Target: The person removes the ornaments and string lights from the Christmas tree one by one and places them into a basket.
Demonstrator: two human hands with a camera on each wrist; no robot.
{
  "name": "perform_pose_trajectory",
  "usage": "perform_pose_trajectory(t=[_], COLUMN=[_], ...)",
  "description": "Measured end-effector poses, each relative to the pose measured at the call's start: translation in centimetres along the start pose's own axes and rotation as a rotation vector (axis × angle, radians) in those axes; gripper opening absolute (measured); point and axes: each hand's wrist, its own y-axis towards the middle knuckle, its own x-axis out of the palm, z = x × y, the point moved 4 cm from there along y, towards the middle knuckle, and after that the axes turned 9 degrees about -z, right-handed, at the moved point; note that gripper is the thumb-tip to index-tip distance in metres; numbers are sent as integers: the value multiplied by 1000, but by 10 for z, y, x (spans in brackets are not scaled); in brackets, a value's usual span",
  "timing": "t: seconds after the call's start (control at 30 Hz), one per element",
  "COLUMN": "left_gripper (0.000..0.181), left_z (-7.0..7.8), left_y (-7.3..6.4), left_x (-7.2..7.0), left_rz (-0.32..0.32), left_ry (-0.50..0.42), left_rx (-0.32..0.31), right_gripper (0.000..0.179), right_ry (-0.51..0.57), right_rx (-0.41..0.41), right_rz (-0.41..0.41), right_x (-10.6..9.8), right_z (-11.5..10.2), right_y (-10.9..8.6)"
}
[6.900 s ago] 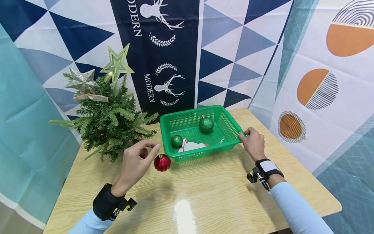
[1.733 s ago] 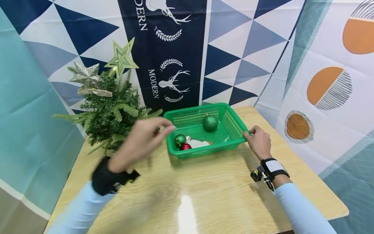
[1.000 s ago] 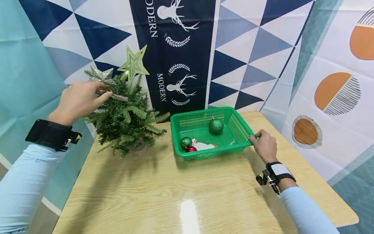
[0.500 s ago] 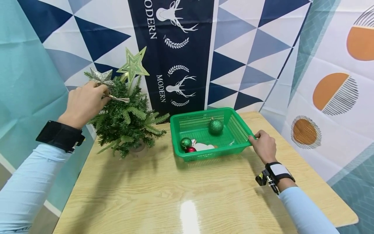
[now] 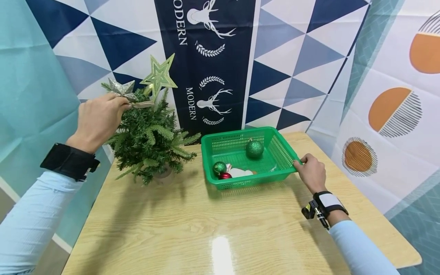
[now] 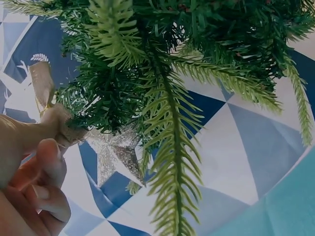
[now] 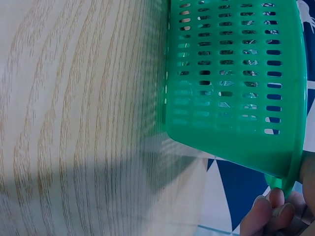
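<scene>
My left hand (image 5: 99, 120) is at the upper left of the small Christmas tree (image 5: 148, 149), pinching a beige ribbon bow (image 5: 143, 104) between thumb and fingers. In the left wrist view the bow (image 6: 43, 83) sticks out beyond the fingers, against the needles. Right behind the hand is a silver glitter star (image 5: 123, 89); a light green star (image 5: 159, 76) tops the tree. My right hand (image 5: 312, 173) grips the right front corner of a green plastic basket (image 5: 275, 176), with fingers curled under its rim in the right wrist view.
Inside the basket lie a large green glitter ball (image 5: 254, 149), a smaller green ball (image 5: 219, 168), a red ball (image 5: 225, 175) and a white ornament (image 5: 240, 172). Wooden tabletop (image 5: 192, 229) stretches in front. Patterned cloth (image 5: 275, 68) hangs close behind tree and basket.
The red ball, earlier in my left hand, now lies in the basket. My left hand has moved left and up to the bow, which has tilted slightly. The right hand keeps its grip.
</scene>
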Motion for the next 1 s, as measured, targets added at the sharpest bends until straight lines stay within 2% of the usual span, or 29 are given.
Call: perform_pose_trajectory(t=[0.37, 0.57, 0.83, 1.0], left_gripper=[12, 12, 9, 10], left_z=[4, 15, 32, 38], left_y=[-15, -20, -23, -25], left_x=[-15, -18, -16, -15], left_rz=[96, 85, 96, 99], left_ry=[1, -16, -7, -26], left_rx=[40, 61, 166, 178], right_gripper=[26, 27, 25, 25], right_ry=[-7, -5, -6, -8], right_rx=[4, -3, -3, 9], right_rz=[2, 4, 3, -3], right_x=[-2, -3, -2, -1], right_z=[-1, 0, 1, -1], right_y=[0, 1, 0, 0])
